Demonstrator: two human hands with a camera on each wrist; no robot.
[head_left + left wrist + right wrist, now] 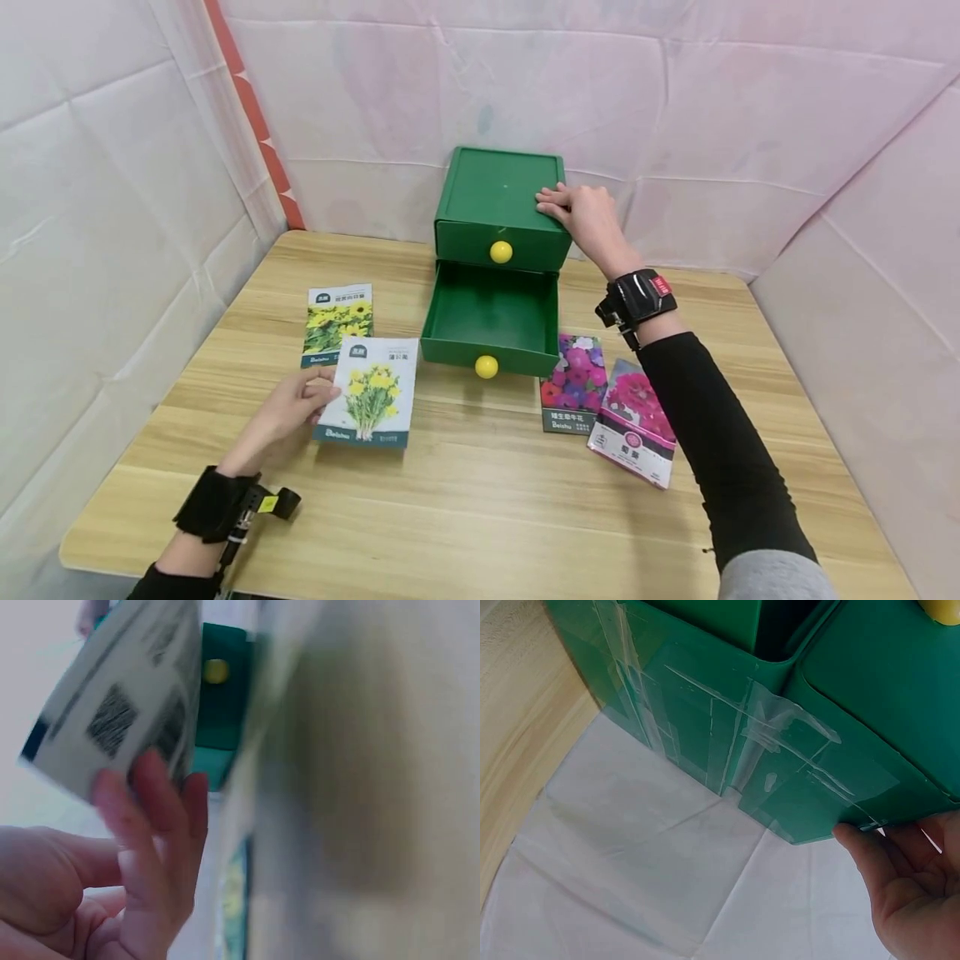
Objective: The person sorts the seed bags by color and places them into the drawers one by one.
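Under the right hand (588, 215), whose flat fingers press the top right edge, sits the green drawer box (498, 200), its lower drawer (491, 321) already pulled out and bare inside. Just left of that drawer, the left hand (288, 408) pinches the yellow-flower seed packet (370, 392), lifted off the table (480, 517). By my judgement nothing is stowed yet: the sunflower packet (337, 323) beyond that grip and two pink-flower packets (603, 400) under the right forearm lie outside.

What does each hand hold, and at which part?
The left hand pinches the yellow-flower seed packet at its left edge. The right hand holds nothing.
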